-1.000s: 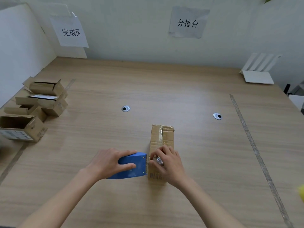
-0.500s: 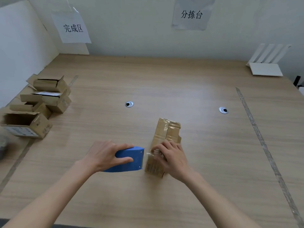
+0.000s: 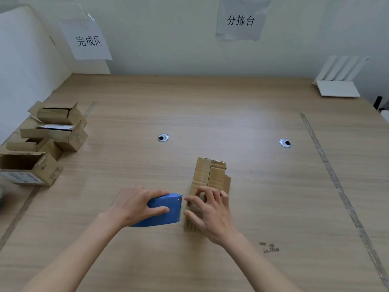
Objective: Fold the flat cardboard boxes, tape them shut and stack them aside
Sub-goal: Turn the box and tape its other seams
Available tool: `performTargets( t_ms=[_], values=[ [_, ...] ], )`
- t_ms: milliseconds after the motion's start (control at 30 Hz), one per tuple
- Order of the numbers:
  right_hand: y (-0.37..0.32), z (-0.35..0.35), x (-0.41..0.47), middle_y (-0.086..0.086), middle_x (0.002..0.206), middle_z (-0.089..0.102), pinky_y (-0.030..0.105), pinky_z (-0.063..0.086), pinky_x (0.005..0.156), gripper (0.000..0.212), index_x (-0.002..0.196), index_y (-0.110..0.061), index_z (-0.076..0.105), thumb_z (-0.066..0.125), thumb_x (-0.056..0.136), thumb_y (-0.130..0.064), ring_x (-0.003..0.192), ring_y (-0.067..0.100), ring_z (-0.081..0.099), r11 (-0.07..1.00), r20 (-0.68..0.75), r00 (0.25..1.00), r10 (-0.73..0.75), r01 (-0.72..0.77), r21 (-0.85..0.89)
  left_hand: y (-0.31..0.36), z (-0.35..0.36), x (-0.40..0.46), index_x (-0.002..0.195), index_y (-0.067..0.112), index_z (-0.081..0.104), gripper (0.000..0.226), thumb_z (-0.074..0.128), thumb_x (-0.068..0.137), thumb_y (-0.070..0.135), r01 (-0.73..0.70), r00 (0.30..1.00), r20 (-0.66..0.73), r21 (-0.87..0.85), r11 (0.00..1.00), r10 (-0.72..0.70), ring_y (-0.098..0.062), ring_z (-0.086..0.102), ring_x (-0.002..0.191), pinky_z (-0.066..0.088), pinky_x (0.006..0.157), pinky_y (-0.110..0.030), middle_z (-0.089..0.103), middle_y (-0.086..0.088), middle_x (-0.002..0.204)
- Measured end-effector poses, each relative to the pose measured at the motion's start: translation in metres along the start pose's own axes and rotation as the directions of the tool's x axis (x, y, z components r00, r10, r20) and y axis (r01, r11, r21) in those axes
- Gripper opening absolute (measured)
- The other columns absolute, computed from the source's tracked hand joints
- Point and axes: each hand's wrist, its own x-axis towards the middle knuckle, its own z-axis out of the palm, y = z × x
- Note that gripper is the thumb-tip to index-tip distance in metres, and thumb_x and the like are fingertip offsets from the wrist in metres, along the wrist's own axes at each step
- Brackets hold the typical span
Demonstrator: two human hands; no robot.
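A small brown cardboard box (image 3: 210, 175) lies lengthwise near the table's middle, its two top flaps meeting along a seam. My right hand (image 3: 207, 209) rests on the box's near end, fingers curled down over the flaps and side. My left hand (image 3: 136, 204) grips a blue tape dispenser (image 3: 164, 209) just left of the box, its toothed blade facing the box's near end. The near end of the box is hidden under my right hand.
Several small cardboard boxes (image 3: 52, 135) with open flaps stand at the table's left edge, under a paper sign (image 3: 88, 40). A white rack (image 3: 336, 85) sits at the far right. Two cable grommets (image 3: 163, 137) and a tape line (image 3: 336, 182) mark the tabletop (image 3: 210, 114).
The box's far end has swung slightly to the right. The dispenser has drawn a little away from the box's side; both hands keep their hold.
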Motion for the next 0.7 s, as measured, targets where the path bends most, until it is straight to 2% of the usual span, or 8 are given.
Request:
performTargets(
  t_ms=[100,233,400,567,633,700],
  values=[
    [-0.006,0.003,0.002,-0.007,0.121,0.052,0.039,0.026,0.098,0.03,0.118,-0.046,0.061,0.056,0.092,-0.06,0.116,0.019,0.046,0.998,-0.006,1.0,-0.024,0.024,-0.057,0.003,0.007,0.0,0.131,0.061,0.051,0.074,0.024,0.068,0.088,0.001,1.0,-0.004,0.012,1.0,-0.001,-0.01,0.062,0.076,0.028,0.052,-0.023,0.072,0.015,0.09],
    [-0.004,0.007,-0.001,-0.007,0.121,0.052,0.04,0.026,0.096,0.03,0.118,-0.047,0.059,0.058,0.091,-0.059,0.116,0.02,0.048,0.996,0.017,0.999,-0.036,0.038,-0.086,0.003,0.015,-0.001,0.131,0.061,0.051,0.073,0.023,0.069,0.087,-0.003,1.0,-0.006,0.07,0.998,0.004,-0.01,0.062,0.074,0.022,0.049,-0.02,0.072,0.014,0.086],
    [-0.003,0.005,0.001,-0.007,0.121,0.055,0.039,0.027,0.095,0.031,0.117,-0.046,0.061,0.064,0.089,-0.059,0.115,0.018,0.046,0.99,0.032,0.997,-0.077,0.08,-0.114,-0.002,0.017,-0.003,0.133,0.06,0.049,0.074,0.021,0.071,0.087,-0.016,1.0,-0.017,0.101,0.995,0.018,-0.012,0.064,0.076,0.023,0.049,-0.023,0.073,0.013,0.089],
    [-0.011,0.007,0.005,-0.006,0.119,0.056,0.039,0.025,0.095,0.032,0.114,-0.044,0.062,0.069,0.086,-0.058,0.113,0.02,0.054,0.984,0.074,0.992,-0.1,0.109,-0.143,-0.008,0.022,-0.009,0.137,0.058,0.046,0.075,0.018,0.072,0.085,-0.017,1.0,-0.007,0.139,0.99,0.018,-0.013,0.067,0.082,0.039,0.057,-0.029,0.074,0.013,0.098],
    [-0.015,0.008,0.007,-0.006,0.119,0.056,0.039,0.025,0.095,0.033,0.114,-0.044,0.061,0.07,0.086,-0.058,0.114,0.021,0.055,0.979,0.091,0.989,-0.115,0.128,-0.158,-0.008,0.026,-0.012,0.134,0.055,0.052,0.072,0.022,0.074,0.082,-0.005,0.999,-0.038,0.145,0.989,0.011,-0.015,0.067,0.075,0.039,0.054,-0.028,0.074,0.011,0.088],
    [-0.016,0.009,0.009,-0.007,0.119,0.056,0.039,0.024,0.094,0.033,0.116,-0.044,0.061,0.068,0.087,-0.057,0.115,0.02,0.052,0.974,0.1,0.986,-0.134,0.149,-0.17,-0.006,0.029,-0.013,0.134,0.055,0.053,0.071,0.022,0.075,0.08,0.01,0.999,-0.047,0.17,0.985,-0.002,-0.016,0.066,0.069,0.032,0.049,-0.027,0.072,0.008,0.08]
  ],
)
